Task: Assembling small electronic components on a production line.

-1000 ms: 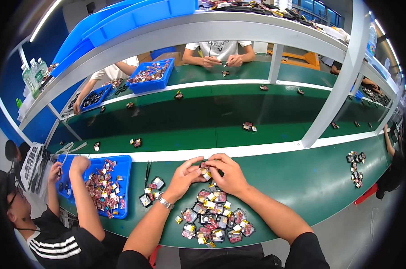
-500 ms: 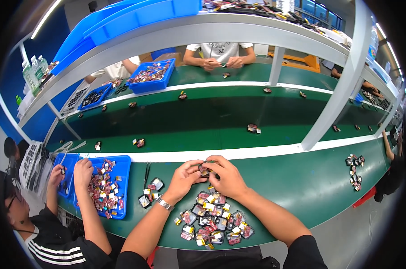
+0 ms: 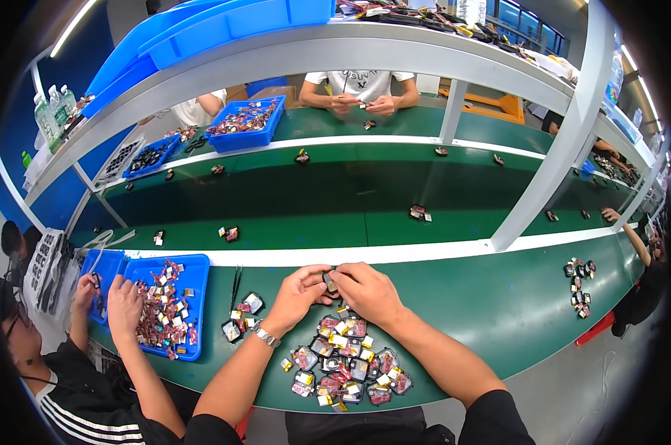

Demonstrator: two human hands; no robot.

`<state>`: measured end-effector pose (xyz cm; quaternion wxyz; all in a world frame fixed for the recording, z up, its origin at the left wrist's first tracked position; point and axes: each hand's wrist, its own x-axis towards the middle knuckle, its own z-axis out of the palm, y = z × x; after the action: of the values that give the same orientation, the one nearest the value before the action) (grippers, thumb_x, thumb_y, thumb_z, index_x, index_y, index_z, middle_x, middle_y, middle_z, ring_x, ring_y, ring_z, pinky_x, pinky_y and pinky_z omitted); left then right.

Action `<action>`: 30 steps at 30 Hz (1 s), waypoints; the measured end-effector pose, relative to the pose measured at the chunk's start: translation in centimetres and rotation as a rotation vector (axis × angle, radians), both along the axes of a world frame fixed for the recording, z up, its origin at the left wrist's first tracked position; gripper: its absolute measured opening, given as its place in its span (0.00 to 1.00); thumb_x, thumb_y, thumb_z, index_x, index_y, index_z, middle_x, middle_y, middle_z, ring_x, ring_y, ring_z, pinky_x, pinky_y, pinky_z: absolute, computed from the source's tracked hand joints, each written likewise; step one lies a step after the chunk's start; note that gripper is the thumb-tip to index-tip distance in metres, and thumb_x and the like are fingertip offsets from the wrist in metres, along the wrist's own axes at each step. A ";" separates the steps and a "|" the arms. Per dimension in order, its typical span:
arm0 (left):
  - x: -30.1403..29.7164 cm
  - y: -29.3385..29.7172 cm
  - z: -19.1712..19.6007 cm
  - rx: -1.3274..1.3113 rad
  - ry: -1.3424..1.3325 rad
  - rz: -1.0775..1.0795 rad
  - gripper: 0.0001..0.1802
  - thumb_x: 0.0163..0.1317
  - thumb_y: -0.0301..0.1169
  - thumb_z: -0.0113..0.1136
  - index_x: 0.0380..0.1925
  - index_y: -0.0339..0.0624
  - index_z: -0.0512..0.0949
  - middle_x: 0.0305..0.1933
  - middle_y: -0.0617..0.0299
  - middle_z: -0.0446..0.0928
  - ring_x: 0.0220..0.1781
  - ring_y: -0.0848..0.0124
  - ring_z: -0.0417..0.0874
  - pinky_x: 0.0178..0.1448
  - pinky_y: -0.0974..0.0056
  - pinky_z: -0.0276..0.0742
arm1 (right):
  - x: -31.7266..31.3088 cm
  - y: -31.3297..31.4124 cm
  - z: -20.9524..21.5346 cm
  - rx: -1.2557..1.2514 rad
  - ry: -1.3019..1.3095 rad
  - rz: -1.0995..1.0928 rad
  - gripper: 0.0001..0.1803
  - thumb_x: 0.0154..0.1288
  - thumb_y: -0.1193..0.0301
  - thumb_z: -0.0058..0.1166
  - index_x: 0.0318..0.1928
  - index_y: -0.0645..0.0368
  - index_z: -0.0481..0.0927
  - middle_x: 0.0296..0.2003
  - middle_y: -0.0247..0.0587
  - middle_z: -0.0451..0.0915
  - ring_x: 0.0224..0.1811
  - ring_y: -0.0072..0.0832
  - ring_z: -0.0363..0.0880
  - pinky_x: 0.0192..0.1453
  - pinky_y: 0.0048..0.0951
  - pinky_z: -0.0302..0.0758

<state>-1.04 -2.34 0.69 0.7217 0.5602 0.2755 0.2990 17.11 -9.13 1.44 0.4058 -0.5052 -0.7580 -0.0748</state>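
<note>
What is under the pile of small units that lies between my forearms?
The pile rests on the green table, visible around its edges. Anything directly beneath the units is covered and cannot be seen.

Bench surface [image 3: 491,304] lies open from the right hand [image 3: 367,293] and forearm to a cluster of parts [image 3: 576,284] at far right. A module pile [image 3: 359,368] blocks the space between the forearms. Left of the left hand [image 3: 297,298], tweezers [image 3: 236,282], loose modules [image 3: 252,302] and a blue tray [image 3: 201,297] restrict passage. Ahead, a slanting post [image 3: 556,148] obstructs right-side reach.
</note>
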 end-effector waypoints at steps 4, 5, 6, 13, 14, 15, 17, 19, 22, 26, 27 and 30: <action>-0.1 0.2 -0.2 -0.025 -0.024 -0.006 0.19 0.70 0.20 0.49 0.60 0.32 0.68 0.52 0.52 0.79 0.45 0.70 0.83 0.46 0.69 0.82 | 0.5 0.1 0.0 0.044 -0.061 0.084 0.13 0.52 0.75 0.63 0.41 0.58 0.82 0.38 0.35 0.80 0.38 0.33 0.80 0.41 0.32 0.80; -0.1 0.2 -0.3 -0.021 -0.032 -0.015 0.19 0.70 0.20 0.49 0.60 0.33 0.68 0.52 0.53 0.79 0.45 0.71 0.82 0.45 0.70 0.81 | 0.5 0.1 0.0 0.024 -0.048 0.136 0.14 0.52 0.76 0.64 0.41 0.57 0.82 0.38 0.36 0.80 0.38 0.33 0.80 0.40 0.32 0.80; -0.1 0.2 -0.3 -0.017 -0.041 -0.025 0.18 0.70 0.21 0.49 0.60 0.34 0.69 0.52 0.54 0.79 0.44 0.72 0.82 0.45 0.70 0.80 | 0.5 0.0 0.1 0.024 -0.049 0.135 0.14 0.52 0.76 0.64 0.41 0.57 0.82 0.38 0.36 0.80 0.38 0.33 0.80 0.40 0.32 0.80; -0.1 -0.1 -0.2 0.024 -0.004 -0.029 0.18 0.71 0.21 0.48 0.60 0.36 0.69 0.51 0.56 0.79 0.44 0.74 0.80 0.44 0.70 0.78 | 0.4 0.1 0.4 -0.049 0.010 0.101 0.12 0.52 0.76 0.60 0.39 0.55 0.79 0.40 0.36 0.76 0.43 0.34 0.77 0.45 0.34 0.77; 0.0 -0.2 -0.3 0.050 0.000 -0.033 0.18 0.71 0.21 0.48 0.60 0.36 0.68 0.51 0.56 0.79 0.45 0.74 0.81 0.45 0.70 0.79 | 0.5 0.1 0.3 -0.041 -0.016 0.103 0.11 0.52 0.76 0.60 0.39 0.55 0.79 0.41 0.36 0.76 0.44 0.35 0.76 0.45 0.35 0.77; 0.0 -0.2 -0.3 0.076 0.004 -0.038 0.18 0.71 0.21 0.47 0.60 0.36 0.68 0.50 0.56 0.79 0.45 0.73 0.81 0.45 0.70 0.79 | 0.6 0.2 0.4 -0.044 -0.013 0.107 0.11 0.52 0.76 0.60 0.39 0.55 0.79 0.41 0.36 0.76 0.44 0.35 0.76 0.45 0.35 0.77; 0.1 -0.1 -0.3 0.069 0.010 -0.047 0.18 0.71 0.21 0.48 0.60 0.36 0.68 0.50 0.55 0.80 0.46 0.72 0.82 0.46 0.69 0.79 | 0.7 0.4 0.3 -0.060 0.019 0.124 0.11 0.52 0.76 0.62 0.38 0.55 0.79 0.42 0.37 0.75 0.45 0.37 0.76 0.46 0.36 0.77; 0.3 -0.2 -0.2 0.065 0.014 -0.059 0.18 0.71 0.21 0.48 0.60 0.36 0.68 0.51 0.55 0.80 0.47 0.71 0.82 0.47 0.69 0.80 | 1.0 0.5 0.3 -0.087 0.047 0.145 0.11 0.52 0.75 0.63 0.37 0.55 0.79 0.44 0.39 0.75 0.48 0.38 0.75 0.49 0.37 0.76; 0.2 -0.4 0.1 0.049 0.044 -0.053 0.18 0.71 0.21 0.47 0.60 0.36 0.67 0.50 0.54 0.80 0.47 0.70 0.83 0.48 0.69 0.80 | 1.4 0.5 0.1 -0.157 0.103 0.179 0.09 0.53 0.73 0.65 0.36 0.56 0.81 0.53 0.42 0.74 0.58 0.42 0.71 0.59 0.40 0.73; 0.0 -0.1 -0.3 0.065 0.006 -0.086 0.19 0.69 0.20 0.49 0.60 0.36 0.67 0.51 0.53 0.79 0.48 0.69 0.83 0.49 0.67 0.80 | 1.1 0.4 0.0 -0.217 0.227 0.173 0.06 0.55 0.73 0.64 0.35 0.57 0.83 0.54 0.42 0.74 0.58 0.41 0.71 0.59 0.39 0.73; 0.1 0.0 -0.4 0.069 -0.015 -0.102 0.20 0.69 0.20 0.49 0.60 0.36 0.67 0.51 0.53 0.79 0.49 0.69 0.82 0.50 0.67 0.80 | 1.0 0.4 -0.2 -0.216 0.232 0.156 0.06 0.56 0.72 0.65 0.35 0.56 0.83 0.54 0.41 0.74 0.58 0.41 0.71 0.57 0.38 0.74; 0.0 0.1 -0.7 0.096 -0.014 -0.109 0.21 0.68 0.20 0.50 0.61 0.36 0.67 0.51 0.54 0.78 0.48 0.70 0.81 0.49 0.67 0.80 | 0.8 0.4 -0.6 -0.211 0.236 0.141 0.05 0.57 0.72 0.64 0.35 0.55 0.84 0.55 0.41 0.75 0.58 0.41 0.71 0.55 0.38 0.76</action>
<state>-1.01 -2.28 0.00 0.7111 0.6062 0.2250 0.2762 17.90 -8.69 0.86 0.4410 -0.4957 -0.7423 0.0938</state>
